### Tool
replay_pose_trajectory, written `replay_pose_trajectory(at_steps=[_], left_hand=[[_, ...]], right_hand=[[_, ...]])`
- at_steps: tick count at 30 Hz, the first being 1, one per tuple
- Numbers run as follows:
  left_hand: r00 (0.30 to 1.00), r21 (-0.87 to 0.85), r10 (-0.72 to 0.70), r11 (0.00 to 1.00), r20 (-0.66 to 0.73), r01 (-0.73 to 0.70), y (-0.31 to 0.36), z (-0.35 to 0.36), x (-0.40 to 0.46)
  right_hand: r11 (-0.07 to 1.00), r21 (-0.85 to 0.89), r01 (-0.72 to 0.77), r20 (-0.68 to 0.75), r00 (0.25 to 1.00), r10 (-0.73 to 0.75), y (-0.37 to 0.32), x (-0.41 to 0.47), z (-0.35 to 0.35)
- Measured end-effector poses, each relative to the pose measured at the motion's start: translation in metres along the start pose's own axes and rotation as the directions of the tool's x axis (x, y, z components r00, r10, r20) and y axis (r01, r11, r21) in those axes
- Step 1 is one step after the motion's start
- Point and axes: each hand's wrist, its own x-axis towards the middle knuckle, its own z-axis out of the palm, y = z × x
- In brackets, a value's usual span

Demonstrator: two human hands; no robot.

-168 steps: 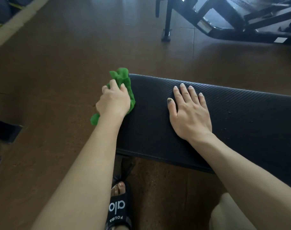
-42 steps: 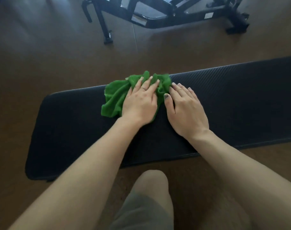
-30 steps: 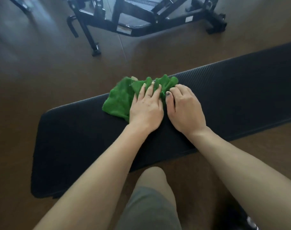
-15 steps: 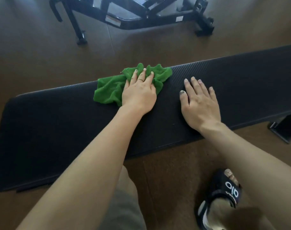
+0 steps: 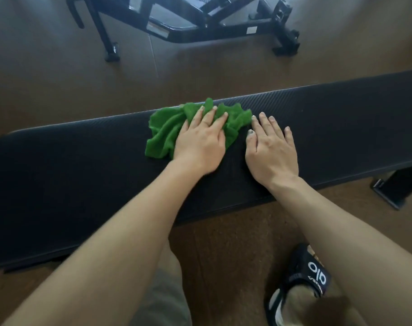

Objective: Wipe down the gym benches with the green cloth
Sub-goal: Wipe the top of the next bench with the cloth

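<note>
Left hand (image 5: 200, 142) presses flat on the crumpled green cloth (image 5: 167, 132) near the far edge of the black padded worktop (image 5: 83, 172). Right hand (image 5: 270, 151) rests flat just beside it, fingers straight. Bare padding stretches out either side.

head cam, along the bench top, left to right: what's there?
Bare bench pad → green cloth → left hand pressing flat on the cloth → right hand flat on the pad → more bare pad out to the frame edge.
</note>
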Motion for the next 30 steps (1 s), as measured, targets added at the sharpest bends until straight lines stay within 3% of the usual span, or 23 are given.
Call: replay_pose_trajectory(at_steps=[4,8,11,17,22,24,30], left_hand=[[0.997,0.028,-0.009,1.0,0.083,0.007,0.009,-0.004,0.018],[0.993,0.08,0.098,0.992,0.058,-0.103,0.001,0.005,-0.077],[0.989,0.104,0.135,0.985,0.067,-0.141,-0.004,0.005,-0.105],[0.998,0.05,0.058,0.997,0.013,-0.059,0.009,0.007,0.008],[0.992,0.072,-0.013,0.997,0.127,0.004,0.031,0.002,0.075],[0.991,0.074,0.002,0.997,0.136,-0.012,0.036,0.004,0.049],[0.971,0.056,0.237,0.969,0.032,-0.239,0.033,0.019,-0.106]], right_hand=[[0.999,-0.016,0.047,0.042,0.998,-0.046,0.005,0.001,-0.005],[0.991,-0.058,0.122,0.096,0.989,-0.116,0.026,0.008,-0.017],[0.992,-0.104,0.078,0.049,0.996,-0.073,0.038,0.006,-0.014],[0.994,-0.09,0.061,0.0,0.998,-0.061,0.037,0.007,-0.009],[0.997,-0.061,0.054,-0.012,0.998,-0.055,0.038,0.002,-0.009],[0.997,-0.052,0.063,-0.021,0.998,-0.065,0.039,0.001,-0.008],[0.995,0.079,0.065,-0.11,0.992,-0.056,0.042,0.001,-0.01]])
